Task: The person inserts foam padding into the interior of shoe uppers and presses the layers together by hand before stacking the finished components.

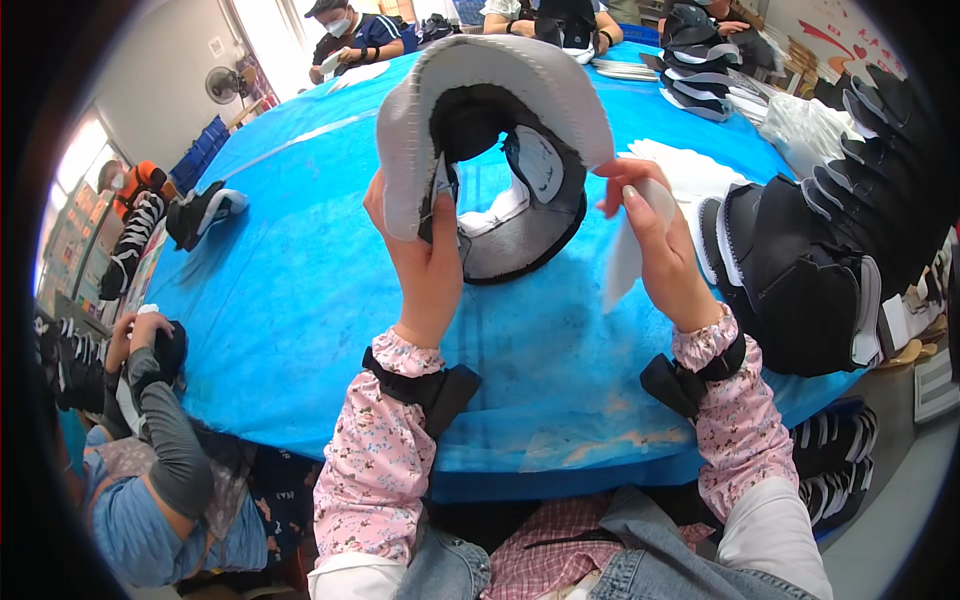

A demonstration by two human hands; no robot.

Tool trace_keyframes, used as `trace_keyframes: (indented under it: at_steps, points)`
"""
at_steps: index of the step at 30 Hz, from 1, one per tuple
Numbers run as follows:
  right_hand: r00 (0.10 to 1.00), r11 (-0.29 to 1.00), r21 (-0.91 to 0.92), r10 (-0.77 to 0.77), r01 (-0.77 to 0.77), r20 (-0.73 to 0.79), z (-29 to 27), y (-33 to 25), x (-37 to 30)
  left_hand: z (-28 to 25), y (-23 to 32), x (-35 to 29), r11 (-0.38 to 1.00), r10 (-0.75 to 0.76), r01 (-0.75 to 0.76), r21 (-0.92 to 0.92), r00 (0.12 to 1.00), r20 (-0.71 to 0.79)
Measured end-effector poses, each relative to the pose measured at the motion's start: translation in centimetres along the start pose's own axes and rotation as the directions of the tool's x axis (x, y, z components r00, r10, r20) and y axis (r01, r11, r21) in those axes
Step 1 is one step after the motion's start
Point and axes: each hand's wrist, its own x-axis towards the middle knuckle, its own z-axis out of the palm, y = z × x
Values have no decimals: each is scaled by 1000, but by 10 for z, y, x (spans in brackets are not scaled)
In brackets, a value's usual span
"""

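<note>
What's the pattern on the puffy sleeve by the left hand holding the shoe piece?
Small flowers on pink; the left sleeve shows best in the head view.

Red characters (848, 29) on the white wall (797, 14), upper right

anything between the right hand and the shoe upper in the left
Nothing visible stands between the right hand and the shoe upper at its right edge; lower down, only the thin white piece in that hand hangs between them in this view.
</note>
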Motion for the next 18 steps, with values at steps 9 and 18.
trace_keyframes:
  at_steps: [9, 18]
  points:
    - [984, 703, -704, 173, -97, 36, -26, 29, -1, -3, 16, 10, 960, 275, -267, 86, 956, -98]
    - [836, 853, 92, 473, -513, 279, -4, -3, -3, 3, 30, 11, 877, 436, -439, 194, 898, 61]
